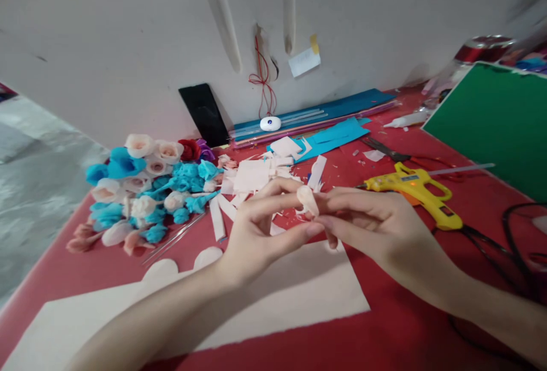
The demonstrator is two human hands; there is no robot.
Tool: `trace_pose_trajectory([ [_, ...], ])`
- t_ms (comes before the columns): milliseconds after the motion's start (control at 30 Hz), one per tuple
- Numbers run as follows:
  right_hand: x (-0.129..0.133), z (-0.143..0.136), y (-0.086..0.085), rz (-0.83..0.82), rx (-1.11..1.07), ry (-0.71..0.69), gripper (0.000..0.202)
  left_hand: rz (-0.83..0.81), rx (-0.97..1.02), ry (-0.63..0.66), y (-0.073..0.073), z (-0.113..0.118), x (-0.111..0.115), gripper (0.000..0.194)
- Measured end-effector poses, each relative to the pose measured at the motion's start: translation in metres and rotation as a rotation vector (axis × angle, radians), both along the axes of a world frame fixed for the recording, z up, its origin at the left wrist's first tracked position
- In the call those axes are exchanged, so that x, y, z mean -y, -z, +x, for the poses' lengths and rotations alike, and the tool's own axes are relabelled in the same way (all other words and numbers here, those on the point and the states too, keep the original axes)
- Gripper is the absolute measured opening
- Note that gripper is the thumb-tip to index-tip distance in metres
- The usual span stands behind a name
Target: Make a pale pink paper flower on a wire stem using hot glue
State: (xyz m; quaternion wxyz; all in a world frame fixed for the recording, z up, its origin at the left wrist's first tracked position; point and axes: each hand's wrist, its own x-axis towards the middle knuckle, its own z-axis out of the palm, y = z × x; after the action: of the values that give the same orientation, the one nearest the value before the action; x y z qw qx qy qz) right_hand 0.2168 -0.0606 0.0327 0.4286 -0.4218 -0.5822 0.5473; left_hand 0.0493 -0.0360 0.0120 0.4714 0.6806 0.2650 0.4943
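Between my fingertips is a small cream paper flower bud, rolled and curled at the top. My left hand pinches it from the left with thumb and fingers. From the other side my right hand presses on its base, and the fingertips of both hands nearly meet. Below them lies a large cream paper sheet on the red table. Cut cream paper pieces are heaped just behind my hands.
Blue, cream and pink paper flowers crowd the left. A yellow glue gun with a glue stick lies right, near pliers. A green board leans at far right. A black phone stands against the wall.
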Motion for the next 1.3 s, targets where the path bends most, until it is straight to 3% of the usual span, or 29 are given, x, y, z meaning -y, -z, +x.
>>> trace_pose_trajectory([
  [300, 0.0001, -0.0049, -0.0002, -0.065, -0.063, -0.003, 0.009, 0.141, -0.035, -0.133, -0.0036, -0.0005, 0.001, 0.012],
  [633, -0.0021, -0.0064, -0.0026, -0.072, -0.088, -0.008, 0.014, 0.12, -0.069, -0.122, -0.0033, -0.001, 0.0016, 0.014],
  [833, -0.0014, -0.0072, -0.0023, -0.107, -0.139, 0.02, 0.011, 0.221, 0.008, -0.152, 0.0026, -0.0012, -0.0016, 0.047],
  [1067, -0.0011, -0.0047, -0.0031, -0.085, -0.136, 0.051, 0.012, 0.412, 0.056, -0.213, 0.0014, -0.0043, -0.0051, 0.027],
  [1300, -0.0024, -0.0024, -0.0015, -0.04, -0.075, 0.117, 0.002, 0.547, -0.065, -0.203, -0.0048, -0.0072, -0.0043, 0.033],
])
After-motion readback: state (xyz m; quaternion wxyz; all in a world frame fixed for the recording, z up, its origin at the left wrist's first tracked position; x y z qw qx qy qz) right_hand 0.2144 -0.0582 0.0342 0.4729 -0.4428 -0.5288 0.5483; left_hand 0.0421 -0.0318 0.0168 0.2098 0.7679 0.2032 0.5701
